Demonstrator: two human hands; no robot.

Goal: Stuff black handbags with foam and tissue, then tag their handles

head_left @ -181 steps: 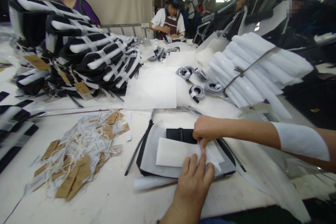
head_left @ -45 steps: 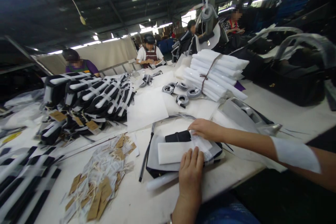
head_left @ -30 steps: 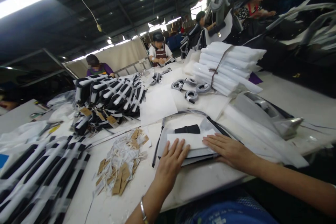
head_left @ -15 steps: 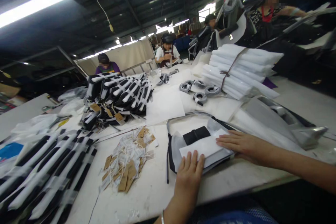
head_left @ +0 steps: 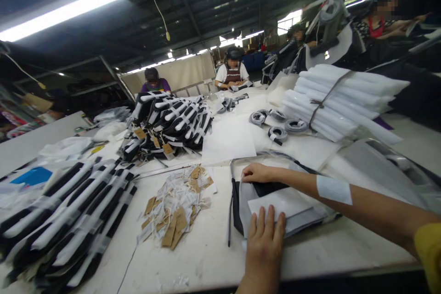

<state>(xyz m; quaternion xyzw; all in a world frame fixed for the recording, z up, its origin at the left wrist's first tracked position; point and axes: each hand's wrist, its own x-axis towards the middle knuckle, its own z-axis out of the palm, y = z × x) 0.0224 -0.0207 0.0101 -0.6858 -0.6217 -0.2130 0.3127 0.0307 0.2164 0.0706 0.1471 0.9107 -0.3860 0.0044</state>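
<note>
A black bag with grey lining (head_left: 237, 211) lies on the table, a folded white sheet (head_left: 282, 203) on top of it. My left hand (head_left: 265, 239) rests flat on the sheet's near edge, fingers spread. Reaching across the bag, my right hand (head_left: 257, 173) has its fingers curled at the upper left corner, pinching the edge of the grey lining. A black piece inside the bag is partly covered by my right forearm, which has a white patch on it.
Tags (head_left: 179, 220) are heaped left of the bag. Wrapped black straps (head_left: 86, 220) and a larger black-and-white pile (head_left: 168, 119) lie farther left. Cord coils (head_left: 296, 125) and a tied white stack (head_left: 344, 96) sit behind. People work across the table.
My right hand has left the sheet's right end and moved to the bag's upper left corner, its fingers now closed. My left hand stays on the sheet. The view has shifted slightly left.
</note>
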